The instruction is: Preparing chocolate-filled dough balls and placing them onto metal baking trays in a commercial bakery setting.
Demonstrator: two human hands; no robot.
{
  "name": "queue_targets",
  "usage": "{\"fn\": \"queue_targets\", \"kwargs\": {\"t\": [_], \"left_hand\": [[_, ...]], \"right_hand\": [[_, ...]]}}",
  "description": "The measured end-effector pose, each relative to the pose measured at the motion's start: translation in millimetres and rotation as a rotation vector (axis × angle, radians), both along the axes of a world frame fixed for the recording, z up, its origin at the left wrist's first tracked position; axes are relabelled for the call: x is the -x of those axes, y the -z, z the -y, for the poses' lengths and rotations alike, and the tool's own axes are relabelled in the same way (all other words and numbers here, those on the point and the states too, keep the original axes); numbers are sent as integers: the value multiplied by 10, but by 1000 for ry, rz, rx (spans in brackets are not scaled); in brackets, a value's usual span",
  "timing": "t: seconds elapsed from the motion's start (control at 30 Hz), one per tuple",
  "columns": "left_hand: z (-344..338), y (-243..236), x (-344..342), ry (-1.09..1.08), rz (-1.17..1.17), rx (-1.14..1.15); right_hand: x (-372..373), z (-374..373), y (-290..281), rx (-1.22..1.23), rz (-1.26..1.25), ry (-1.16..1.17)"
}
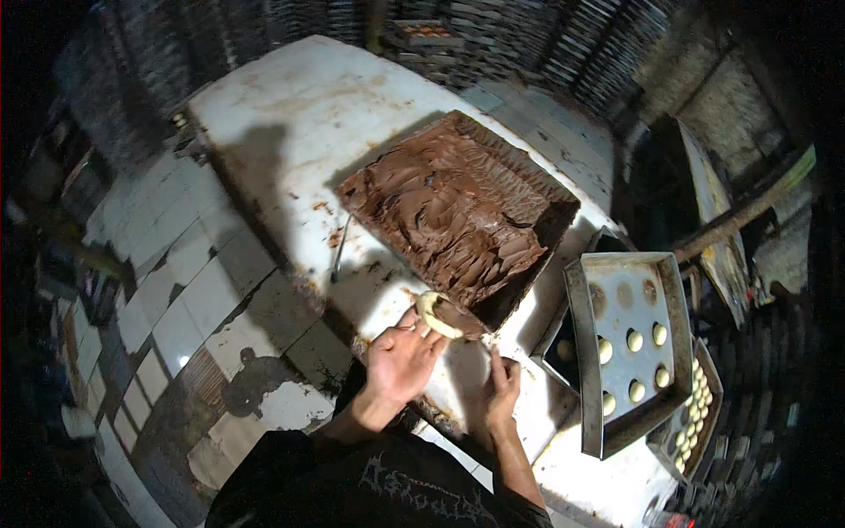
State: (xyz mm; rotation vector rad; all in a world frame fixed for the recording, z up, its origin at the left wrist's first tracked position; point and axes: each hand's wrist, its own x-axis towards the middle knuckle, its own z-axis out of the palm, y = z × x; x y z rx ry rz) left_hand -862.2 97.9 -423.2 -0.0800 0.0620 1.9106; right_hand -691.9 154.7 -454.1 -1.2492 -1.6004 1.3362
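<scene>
With hands apart, holding a pale bun point(431, 311) at the fingers of the left hand point(403, 363), palm turned up; gripping a brown-coated spatula point(467, 325) by its handle end in the right hand point(503, 387). Blade and bun meeting between both hands, apparently touching; exact contact too small to confirm.

Handling, judged by eye: likely light, soft and springy, easy to dent or tear under a hard pinch. Probably slick wherever smeared. Best held from below and around the pale outer edge, fingers spread, clear of the brown side. Spatula likely thin, fairly stiff, best held at the bare handle, away from the sticky blade.

Looks: cream-coloured, curved along the rim, dark brown on the side facing the right hand. Cannot tell whether split or whole.

Just beyond the hands: chocolate spread point(431, 202), glossy, ridged, thick, in a wide tray point(554, 233) on the bench point(308, 88). To the right of the right hand: a metal pan point(574, 304) with small pale dough balls point(635, 341); farther right, another pan of them, more crowded.
</scene>
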Motion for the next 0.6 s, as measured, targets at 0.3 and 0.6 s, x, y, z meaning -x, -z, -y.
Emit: {"fn": "queue_targets", "kwargs": {"t": [0.3,0.6], "left_hand": [[1004,439,-295,10,-31,162],[2106,1341,-1104,-47,-496,239]], "right_hand": [[-196,121,276,-818,387,-33],[-129,1716,-440,-632,141,-1129]]}}
